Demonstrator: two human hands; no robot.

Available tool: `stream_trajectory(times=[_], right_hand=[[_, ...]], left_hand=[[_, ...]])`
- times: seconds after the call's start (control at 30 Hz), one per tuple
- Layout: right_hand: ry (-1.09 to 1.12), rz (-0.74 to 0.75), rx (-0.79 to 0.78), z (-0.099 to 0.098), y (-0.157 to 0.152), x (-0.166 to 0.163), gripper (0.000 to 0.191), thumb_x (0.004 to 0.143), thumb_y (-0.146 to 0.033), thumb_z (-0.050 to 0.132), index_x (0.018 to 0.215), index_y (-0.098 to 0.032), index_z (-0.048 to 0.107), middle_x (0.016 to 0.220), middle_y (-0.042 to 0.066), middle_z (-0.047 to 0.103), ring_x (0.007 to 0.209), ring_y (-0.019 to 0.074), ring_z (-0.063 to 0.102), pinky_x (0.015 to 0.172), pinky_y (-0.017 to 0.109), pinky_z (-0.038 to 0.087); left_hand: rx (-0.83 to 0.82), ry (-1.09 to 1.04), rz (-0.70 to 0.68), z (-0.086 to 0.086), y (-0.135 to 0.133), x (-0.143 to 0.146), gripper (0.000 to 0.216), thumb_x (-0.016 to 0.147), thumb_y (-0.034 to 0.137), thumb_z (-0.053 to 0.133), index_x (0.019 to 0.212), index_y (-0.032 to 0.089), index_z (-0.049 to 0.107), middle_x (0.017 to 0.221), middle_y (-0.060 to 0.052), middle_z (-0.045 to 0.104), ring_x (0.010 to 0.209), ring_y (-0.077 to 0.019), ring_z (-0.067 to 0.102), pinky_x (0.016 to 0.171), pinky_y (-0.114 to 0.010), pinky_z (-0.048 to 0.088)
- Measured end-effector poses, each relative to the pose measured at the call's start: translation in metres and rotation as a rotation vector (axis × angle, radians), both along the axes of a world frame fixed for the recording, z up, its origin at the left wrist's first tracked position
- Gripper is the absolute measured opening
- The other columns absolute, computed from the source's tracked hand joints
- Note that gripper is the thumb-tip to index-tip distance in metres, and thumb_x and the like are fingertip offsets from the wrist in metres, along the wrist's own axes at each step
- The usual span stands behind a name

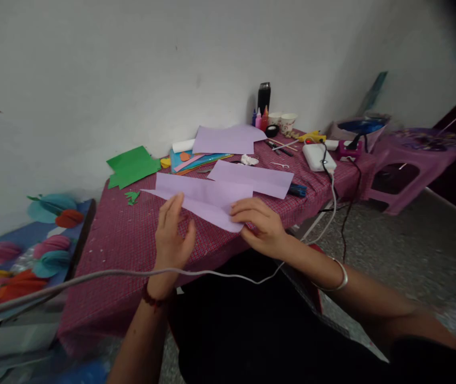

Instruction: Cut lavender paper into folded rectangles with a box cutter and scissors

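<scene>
A sheet of purple paper (204, 198) lies partly raised over the near part of the table, its front edge folded up. My right hand (262, 226) pinches its right corner between thumb and fingers. Beside the paper's front edge, my left hand (174, 232) is upright with thumb and fingers apart; nothing is in its grasp. Behind the held sheet rests a second purple sheet (260, 178), and farther back a larger purple piece (223, 140) leans near the wall.
Green paper (134, 166) lies at the table's left. Bottles, paper cups (287, 124) and a white power adapter (319, 158) stand at the back right. A white cable (212, 273) crosses in front of my wrists. A pink stool (412, 160) stands right; paper decorations (52, 250) lie left.
</scene>
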State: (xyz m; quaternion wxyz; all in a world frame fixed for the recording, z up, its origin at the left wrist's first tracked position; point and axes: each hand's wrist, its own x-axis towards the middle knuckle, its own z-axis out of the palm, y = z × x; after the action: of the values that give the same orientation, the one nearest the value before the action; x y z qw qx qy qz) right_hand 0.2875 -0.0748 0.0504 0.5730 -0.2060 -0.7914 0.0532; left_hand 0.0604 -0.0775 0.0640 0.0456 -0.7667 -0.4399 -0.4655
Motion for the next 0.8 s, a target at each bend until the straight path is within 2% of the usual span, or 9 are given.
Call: stream_trajectory(times=[0.13, 0.27, 0.33, 0.43, 0.5, 0.6, 0.63, 0.7, 0.8], right_hand=[[-0.048, 0.033, 0.022, -0.007, -0.005, -0.01, 0.036, 0.076, 0.003, 0.048, 0.103, -0.02, 0.058, 0.101, 0.008, 0.062, 0.107, 0.0207, 0.058, 0.088, 0.041, 0.051], [-0.125, 0.107, -0.04, 0.006, -0.013, -0.006, 0.045, 0.072, 0.005, 0.044, 0.107, -0.02, 0.058, 0.103, 0.008, 0.062, 0.102, 0.0197, 0.059, 0.086, 0.039, 0.052], [-0.118, 0.113, -0.09, 0.02, -0.014, 0.005, 0.05, 0.07, 0.005, 0.043, 0.11, -0.021, 0.058, 0.102, 0.007, 0.063, 0.098, 0.0185, 0.06, 0.083, 0.036, 0.052], [-0.025, 0.031, -0.163, 0.035, -0.008, 0.026, 0.056, 0.07, 0.006, 0.041, 0.114, -0.024, 0.058, 0.101, 0.004, 0.062, 0.094, 0.017, 0.06, 0.078, 0.033, 0.053], [-0.061, 0.006, -0.204, 0.038, -0.001, 0.037, 0.064, 0.071, 0.007, 0.041, 0.124, -0.027, 0.053, 0.111, 0.006, 0.058, 0.102, 0.0177, 0.058, 0.081, 0.033, 0.053], [-0.22, 0.025, -0.196, 0.036, 0.006, 0.042, 0.074, 0.075, 0.003, 0.047, 0.14, -0.03, 0.037, 0.138, 0.009, 0.043, 0.129, 0.0207, 0.041, 0.1, 0.042, 0.045], [-0.262, 0.04, -0.172, 0.035, 0.007, 0.041, 0.072, 0.077, 0.0, 0.051, 0.141, -0.029, 0.035, 0.144, 0.01, 0.037, 0.135, 0.0216, 0.034, 0.106, 0.045, 0.04], [-0.318, 0.084, -0.119, 0.033, 0.007, 0.036, 0.057, 0.081, -0.009, 0.06, 0.133, -0.026, 0.045, 0.15, 0.011, 0.029, 0.14, 0.0233, 0.026, 0.111, 0.048, 0.031], [-0.362, 0.175, -0.106, 0.027, 0.007, 0.027, 0.017, 0.084, -0.02, 0.064, 0.1, -0.022, 0.062, 0.143, 0.01, 0.044, 0.138, 0.0226, 0.032, 0.112, 0.047, 0.029]], left_hand=[[0.053, 0.073, 0.022, -0.008, 0.001, -0.008, 0.037, 0.078, 0.008, 0.058, 0.113, 0.02, 0.061, 0.118, -0.01, 0.057, 0.11, -0.022, 0.056, 0.093, -0.042, 0.05], [0.07, 0.04, 0.024, -0.012, 0.002, -0.012, 0.02, 0.078, 0.006, 0.059, 0.092, 0.019, 0.065, 0.112, -0.008, 0.06, 0.102, -0.0197, 0.059, 0.087, -0.038, 0.05], [0.091, 0.014, -0.008, -0.01, 0.0, -0.015, 0.02, 0.079, 0.005, 0.058, 0.091, 0.02, 0.065, 0.11, -0.007, 0.061, 0.102, -0.0186, 0.059, 0.086, -0.036, 0.05], [0.112, -0.002, -0.118, -0.003, -0.009, -0.015, 0.02, 0.081, 0.008, 0.06, 0.094, 0.022, 0.065, 0.113, -0.006, 0.062, 0.103, -0.0176, 0.059, 0.085, -0.034, 0.051], [0.094, 0.017, -0.189, 0.004, -0.018, -0.012, 0.018, 0.083, 0.011, 0.061, 0.096, 0.022, 0.065, 0.116, -0.006, 0.061, 0.105, -0.0175, 0.059, 0.085, -0.033, 0.051], [0.055, 0.054, -0.25, 0.011, -0.031, -0.002, 0.017, 0.085, 0.012, 0.06, 0.097, 0.023, 0.064, 0.118, -0.006, 0.059, 0.107, -0.0174, 0.058, 0.086, -0.033, 0.051], [0.048, 0.063, -0.265, 0.012, -0.035, 0.001, 0.018, 0.085, 0.011, 0.06, 0.098, 0.023, 0.064, 0.119, -0.006, 0.059, 0.107, -0.0175, 0.058, 0.085, -0.033, 0.051], [0.035, 0.078, -0.282, 0.013, -0.041, 0.007, 0.02, 0.084, 0.011, 0.06, 0.099, 0.024, 0.063, 0.119, -0.005, 0.059, 0.105, -0.0177, 0.059, 0.082, -0.033, 0.052], [0.045, 0.162, -0.176, 0.011, -0.049, 0.01, 0.019, 0.084, 0.012, 0.06, 0.096, 0.027, 0.064, 0.114, -0.004, 0.06, 0.099, -0.0196, 0.059, 0.077, -0.037, 0.05]])
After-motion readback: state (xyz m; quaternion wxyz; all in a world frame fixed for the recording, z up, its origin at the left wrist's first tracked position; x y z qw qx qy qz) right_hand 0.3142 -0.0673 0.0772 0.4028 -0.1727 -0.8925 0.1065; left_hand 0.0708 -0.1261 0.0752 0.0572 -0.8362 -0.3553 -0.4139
